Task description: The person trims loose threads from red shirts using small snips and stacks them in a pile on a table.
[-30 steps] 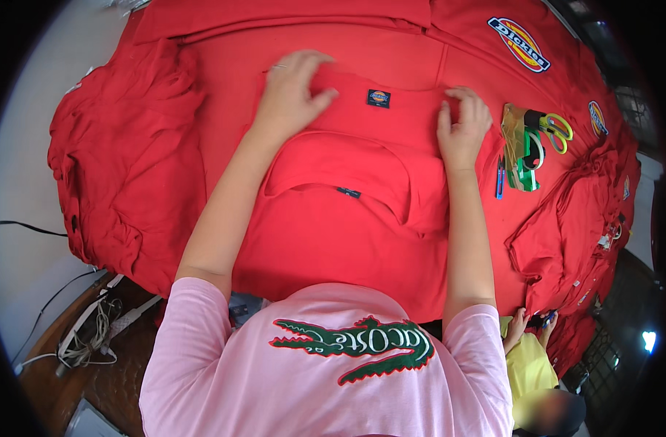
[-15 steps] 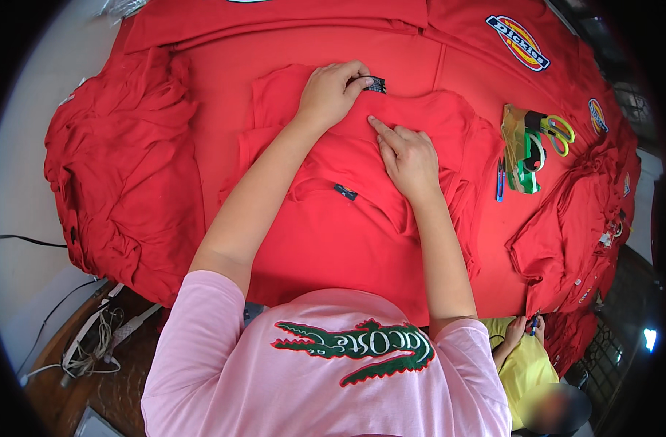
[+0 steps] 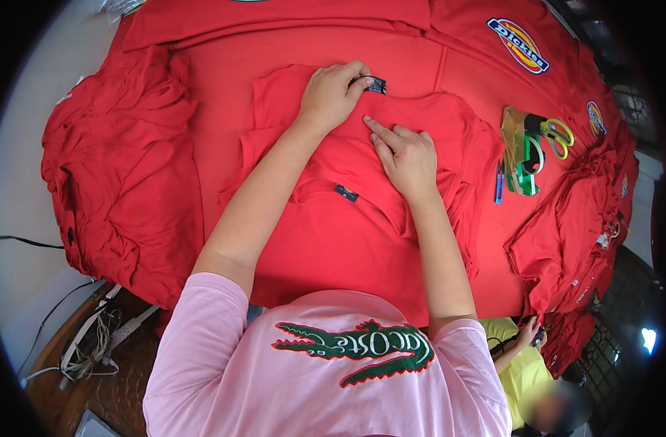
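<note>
1. A red shirt (image 3: 362, 182) lies flat in the middle of a table covered in red cloth (image 3: 223, 87), right in front of the person.
2. The left hand (image 3: 333, 95) is curled closed, and its fingertips pinch a small dark tag (image 3: 376, 85) at the shirt's top edge.
3. The right hand (image 3: 406, 156) lies open and flat on the shirt, with one finger pointing toward the tag. It holds nothing.
4. The shirt looks soft, light and floppy (it wrinkles easily), so it will likely bend and slide when pulled. It should not break.
5. Good spots to hold it seem to be the edges or the collar, with a flat hand pressing it still.
6. A pile of red clothes (image 3: 114, 175) sits to the left. Scissors (image 3: 558, 135) and a tape roll (image 3: 526, 156) lie to the right.
</note>
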`<action>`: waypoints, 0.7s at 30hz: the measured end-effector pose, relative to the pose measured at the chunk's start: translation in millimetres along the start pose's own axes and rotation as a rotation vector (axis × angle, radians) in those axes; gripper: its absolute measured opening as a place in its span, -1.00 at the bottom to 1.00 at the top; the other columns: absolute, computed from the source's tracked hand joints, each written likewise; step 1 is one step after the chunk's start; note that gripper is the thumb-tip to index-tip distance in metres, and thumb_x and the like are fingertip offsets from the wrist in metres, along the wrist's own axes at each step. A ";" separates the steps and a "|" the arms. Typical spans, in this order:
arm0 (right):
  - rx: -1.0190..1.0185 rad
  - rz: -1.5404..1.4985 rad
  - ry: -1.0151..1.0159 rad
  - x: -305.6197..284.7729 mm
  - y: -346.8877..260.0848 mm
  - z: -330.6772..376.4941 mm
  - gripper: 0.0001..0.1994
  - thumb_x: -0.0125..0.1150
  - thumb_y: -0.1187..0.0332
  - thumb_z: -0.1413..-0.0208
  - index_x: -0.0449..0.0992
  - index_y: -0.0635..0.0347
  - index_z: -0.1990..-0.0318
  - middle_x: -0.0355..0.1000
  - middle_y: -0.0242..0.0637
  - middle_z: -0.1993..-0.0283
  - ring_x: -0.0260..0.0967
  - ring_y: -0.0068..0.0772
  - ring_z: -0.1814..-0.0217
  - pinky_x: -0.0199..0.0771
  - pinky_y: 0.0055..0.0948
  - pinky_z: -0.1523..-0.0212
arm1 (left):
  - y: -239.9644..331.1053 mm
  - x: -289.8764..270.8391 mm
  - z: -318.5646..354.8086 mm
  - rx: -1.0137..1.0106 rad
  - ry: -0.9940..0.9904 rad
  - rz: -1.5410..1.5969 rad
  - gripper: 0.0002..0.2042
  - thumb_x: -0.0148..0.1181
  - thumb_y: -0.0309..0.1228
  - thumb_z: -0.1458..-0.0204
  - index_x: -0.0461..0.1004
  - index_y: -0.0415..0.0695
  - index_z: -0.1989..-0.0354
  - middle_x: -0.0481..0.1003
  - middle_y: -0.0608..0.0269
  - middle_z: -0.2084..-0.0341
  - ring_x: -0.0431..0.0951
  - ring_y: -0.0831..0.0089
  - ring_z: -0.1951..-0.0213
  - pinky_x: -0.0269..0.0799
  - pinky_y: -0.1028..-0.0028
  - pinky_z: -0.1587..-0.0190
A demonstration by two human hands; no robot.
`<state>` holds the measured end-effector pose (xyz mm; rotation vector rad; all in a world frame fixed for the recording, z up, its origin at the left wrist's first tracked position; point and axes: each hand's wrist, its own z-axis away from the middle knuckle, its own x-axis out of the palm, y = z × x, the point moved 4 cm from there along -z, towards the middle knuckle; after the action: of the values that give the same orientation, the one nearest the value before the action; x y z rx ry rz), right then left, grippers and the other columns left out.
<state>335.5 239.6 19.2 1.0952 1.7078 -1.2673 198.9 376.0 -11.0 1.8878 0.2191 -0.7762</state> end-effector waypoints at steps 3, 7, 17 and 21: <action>0.042 -0.027 0.047 -0.4 2.4 1.9 -0.78 0.32 0.26 -0.21 0.76 -0.21 0.03 0.40 -0.40 0.52 0.40 -0.34 0.48 0.23 -0.29 0.35 | -0.2 0.7 0.1 -0.002 0.004 0.017 -0.83 0.29 -0.29 -0.22 0.58 -0.10 0.15 0.66 0.15 0.37 0.65 0.20 0.27 0.52 0.27 0.16; 0.297 -0.198 0.259 2.6 22.8 4.1 -0.86 0.31 0.34 -0.18 0.76 -0.10 0.17 0.45 -0.36 0.48 0.47 -0.26 0.40 0.43 -0.25 0.16 | -2.1 -1.3 2.0 -0.016 0.017 0.058 -0.83 0.30 -0.28 -0.22 0.59 -0.10 0.14 0.67 0.18 0.36 0.65 0.25 0.28 0.52 0.31 0.17; 0.614 0.165 0.542 -24.5 124.7 -11.9 -0.76 0.41 0.20 -0.16 0.68 0.00 0.06 0.51 -0.27 -0.15 0.33 -0.03 -0.28 0.23 0.14 -0.28 | -2.1 -1.8 0.5 -0.073 -0.024 0.133 -0.82 0.30 -0.27 -0.24 0.59 -0.11 0.15 0.67 0.24 0.36 0.61 0.39 0.33 0.47 0.37 0.20; 0.597 -0.001 0.495 -19.1 131.1 -6.8 -0.77 0.40 0.19 -0.19 0.66 0.06 0.09 0.54 -0.22 -0.09 0.37 -0.08 -0.24 0.25 0.07 -0.28 | -5.5 -2.1 2.0 -0.056 0.001 0.134 -0.82 0.30 -0.27 -0.24 0.59 -0.11 0.16 0.66 0.25 0.36 0.61 0.35 0.31 0.48 0.34 0.18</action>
<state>463.7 262.0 -6.8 1.8825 1.7010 -1.6623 193.8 377.1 -14.3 1.8297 0.1129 -0.6716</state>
